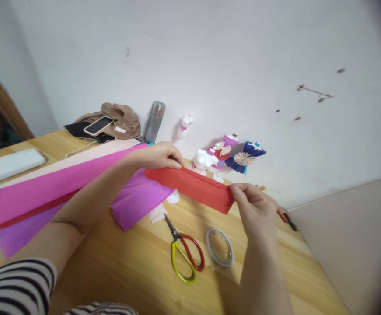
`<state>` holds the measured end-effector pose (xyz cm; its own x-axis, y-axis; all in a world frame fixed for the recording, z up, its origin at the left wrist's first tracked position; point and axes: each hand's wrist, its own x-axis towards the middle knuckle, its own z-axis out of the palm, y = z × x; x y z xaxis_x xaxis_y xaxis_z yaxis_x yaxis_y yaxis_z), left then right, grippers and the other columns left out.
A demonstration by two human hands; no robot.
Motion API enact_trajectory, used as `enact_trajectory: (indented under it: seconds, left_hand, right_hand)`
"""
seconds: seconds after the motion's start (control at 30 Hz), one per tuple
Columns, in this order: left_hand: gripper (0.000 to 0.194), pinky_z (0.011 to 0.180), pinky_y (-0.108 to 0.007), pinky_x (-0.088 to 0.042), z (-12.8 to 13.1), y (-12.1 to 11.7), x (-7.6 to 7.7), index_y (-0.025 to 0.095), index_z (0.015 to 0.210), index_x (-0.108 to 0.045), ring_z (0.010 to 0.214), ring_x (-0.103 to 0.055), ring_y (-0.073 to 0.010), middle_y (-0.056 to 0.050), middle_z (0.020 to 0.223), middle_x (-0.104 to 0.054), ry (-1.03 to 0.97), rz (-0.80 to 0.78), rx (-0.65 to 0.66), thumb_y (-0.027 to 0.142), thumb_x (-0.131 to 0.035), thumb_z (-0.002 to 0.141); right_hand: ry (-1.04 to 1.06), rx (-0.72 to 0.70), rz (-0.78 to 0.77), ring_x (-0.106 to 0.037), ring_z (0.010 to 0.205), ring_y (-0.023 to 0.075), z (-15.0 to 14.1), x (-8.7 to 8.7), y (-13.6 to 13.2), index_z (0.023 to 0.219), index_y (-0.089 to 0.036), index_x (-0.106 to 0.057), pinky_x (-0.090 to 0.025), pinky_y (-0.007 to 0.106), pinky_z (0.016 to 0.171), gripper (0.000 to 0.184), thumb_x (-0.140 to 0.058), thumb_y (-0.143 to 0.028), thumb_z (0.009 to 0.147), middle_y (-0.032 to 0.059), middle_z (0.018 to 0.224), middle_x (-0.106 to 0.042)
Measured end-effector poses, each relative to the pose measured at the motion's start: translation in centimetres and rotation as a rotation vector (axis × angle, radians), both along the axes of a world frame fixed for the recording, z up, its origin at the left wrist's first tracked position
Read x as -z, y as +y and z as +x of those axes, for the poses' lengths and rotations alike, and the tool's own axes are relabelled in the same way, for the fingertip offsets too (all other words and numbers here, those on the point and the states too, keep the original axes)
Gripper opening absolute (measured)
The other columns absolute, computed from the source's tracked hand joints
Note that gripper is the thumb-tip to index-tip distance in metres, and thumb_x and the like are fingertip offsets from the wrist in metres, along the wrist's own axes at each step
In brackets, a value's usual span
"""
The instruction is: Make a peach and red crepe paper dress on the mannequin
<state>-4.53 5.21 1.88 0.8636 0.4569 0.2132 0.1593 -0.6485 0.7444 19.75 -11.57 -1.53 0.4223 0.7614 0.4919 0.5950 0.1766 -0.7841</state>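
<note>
A red strip point(206, 192) is held above the table point(127, 271), its upper edge pinched by the left hand point(164, 155) toward nine o'clock and its three o'clock end by the right hand point(256, 205). A lengthwise fold seems to have been made; no pleats are shown in it, whereas a blue bow point(243, 158) at two o'clock is already pleated. The strip looks smooth, narrow and straight-edged. Scissors point(182, 251) are left at six o'clock.

Black-and-white horizontally striped sleeve point(19, 285)
</note>
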Motion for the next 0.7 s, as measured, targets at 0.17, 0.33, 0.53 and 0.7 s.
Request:
enact_trajectory:
  seconds: [0.17,0.33,0.53,0.7]
  left_hand:
    - [0.015,0.065,-0.020,-0.039,0.08,-0.29,-0.06,0.012,0.076,-0.072,0.070,-0.058,-0.0114,-0.001,0.073,-0.067,0.026,0.147,-0.014,0.019,-0.058,0.077]
    - [0.017,0.064,-0.020,-0.038,0.05,-0.29,-0.03,0.011,0.077,-0.069,0.069,-0.056,-0.0110,-0.001,0.072,-0.064,0.058,0.198,-0.020,0.020,-0.055,0.078]
    - [0.016,0.065,-0.021,-0.038,-0.13,-0.30,-0.20,0.012,0.078,-0.067,0.071,-0.055,-0.0115,-0.002,0.074,-0.063,0.072,0.196,0.000,0.021,-0.054,0.079]
    - [0.015,0.066,-0.022,-0.039,-0.15,-0.40,-0.36,0.012,0.076,-0.066,0.071,-0.055,-0.0113,-0.001,0.074,-0.062,0.065,0.189,0.019,0.020,-0.054,0.079]
  right_hand:
    - [-0.008,-0.027,-0.051,-0.054,0.053,0.0139,-0.06,-0.16,-0.13,0.062,-0.023,-0.065,-0.043,0.026,0.054,0.024,-0.068,-0.040,0.078,-0.0026,0.055,-0.061]
    - [0.054,-0.062,-0.095,-0.052,0.053,0.0136,0.07,-0.10,0.01,0.061,-0.022,-0.062,-0.042,0.026,0.054,0.027,-0.068,-0.042,0.078,-0.0019,0.056,-0.060]
    - [0.177,-0.096,-0.096,-0.049,0.053,0.0124,0.24,0.03,0.17,0.062,-0.022,-0.064,-0.040,0.025,0.053,0.023,-0.072,-0.040,0.074,-0.0024,0.057,-0.058]
    - [0.214,-0.120,-0.107,-0.045,0.052,0.0115,0.33,0.13,0.22,0.062,-0.022,-0.063,-0.038,0.025,0.052,0.027,-0.071,-0.044,0.076,-0.0031,0.055,-0.055]
